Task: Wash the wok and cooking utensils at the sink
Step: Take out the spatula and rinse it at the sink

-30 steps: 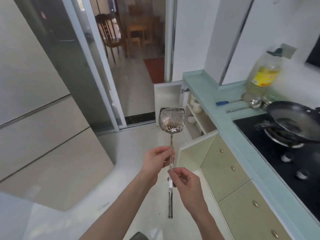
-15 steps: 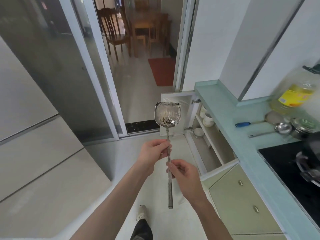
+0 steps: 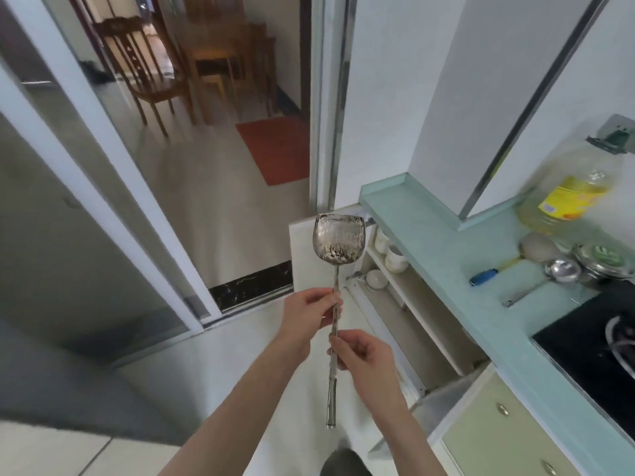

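- Since a second ago the view has swung left: the wok is gone from sight, and more of the doorway and open cupboard (image 3: 405, 304) shows.
- Both hands keep the spatula (image 3: 338, 243) upright, blade on top, as before.
- Left hand (image 3: 309, 314) pinches the upper handle between thumb and fingertips, fingers curled together.
- Right hand (image 3: 364, 355) pinches the handle lower down, fingers curled round it; the handle's end hangs free below.
- Spatula blade is streaked with dark residue and stands in front of the cupboard door, over the floor.
- Counter (image 3: 443, 242) at right carries an oil bottle (image 3: 567, 197), a ladle (image 3: 560, 271), a blue-handled tool (image 3: 484, 277) and a lid (image 3: 603, 259).
- Hob (image 3: 584, 352) shows at the right edge.
- Chair (image 3: 144, 67) and red mat (image 3: 275, 149) lie beyond the doorway.
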### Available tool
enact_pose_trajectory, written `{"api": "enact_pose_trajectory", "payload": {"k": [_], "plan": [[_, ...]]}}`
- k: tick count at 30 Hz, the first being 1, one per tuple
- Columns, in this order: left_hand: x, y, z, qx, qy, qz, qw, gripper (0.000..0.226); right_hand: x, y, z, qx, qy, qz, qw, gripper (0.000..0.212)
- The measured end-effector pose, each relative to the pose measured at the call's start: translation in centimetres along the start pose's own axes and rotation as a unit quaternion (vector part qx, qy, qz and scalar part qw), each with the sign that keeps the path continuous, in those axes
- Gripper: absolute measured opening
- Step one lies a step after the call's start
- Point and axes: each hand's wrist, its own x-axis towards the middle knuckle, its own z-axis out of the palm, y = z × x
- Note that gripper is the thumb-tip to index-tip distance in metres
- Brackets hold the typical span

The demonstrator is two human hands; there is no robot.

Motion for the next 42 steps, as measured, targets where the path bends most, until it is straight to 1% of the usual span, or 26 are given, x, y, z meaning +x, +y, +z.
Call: {"api": "enact_pose_trajectory", "payload": {"k": [4,9,12,14,18,22,25,27,34,36,38,42], "plan": [[4.6,1.2,2.8,0.012,-0.04,-0.025,0.999,0.015,4.3,-0.3,-1.3,0.011,0.041,0.007,0.999,0.007],[11.2,2.6,7.8,0.044,-0.091,-0.052,0.994,0.014,10.4,-0.5,-3.9,0.035,0.09,0.012,0.995,0.006],[15.4,2.7,11.6,0.078,-0.112,-0.079,0.987,0.025,13.7,-0.4,-6.6,0.045,0.13,0.006,0.99,0.005],[17.7,2.7,14.1,0.096,-0.128,-0.095,0.983,0.027,15.5,-0.6,-8.4,0.059,0.151,0.011,0.987,0.004],[21.4,2.3,20.2,0.142,-0.16,-0.118,0.97,0.022,19.2,0.5,-12.6,0.062,0.204,0.034,0.976,0.004],[24.0,1.4,26.0,0.152,-0.207,-0.137,0.957,0.014,22.5,1.8,-17.1,0.029,0.253,0.031,0.967,0.01],[25.8,0.5,29.5,0.177,-0.227,-0.156,0.945,0.009,24.3,2.5,-19.8,0.023,0.285,0.033,0.958,0.01],[26.9,0.0,31.7,0.201,-0.244,-0.156,0.936,0.006,25.4,2.5,-21.3,0.031,0.304,0.031,0.952,0.01],[30.9,-1.3,38.9,0.272,-0.282,-0.146,0.908,0.015,29.5,2.5,-26.6,0.041,0.358,0.039,0.932,0.006],[32.1,-1.9,40.6,0.286,-0.298,-0.149,0.898,0.013,30.9,2.9,-28.0,0.038,0.368,0.042,0.928,0.007],[33.4,-2.5,42.2,0.294,-0.298,-0.145,0.896,0.014,32.4,3.4,-29.2,0.041,0.38,0.05,0.923,0.008],[36.4,-4.3,44.8,0.297,-0.28,-0.137,0.903,0.017,35.8,5.0,-31.0,0.046,0.404,0.071,0.911,0.011]]}}
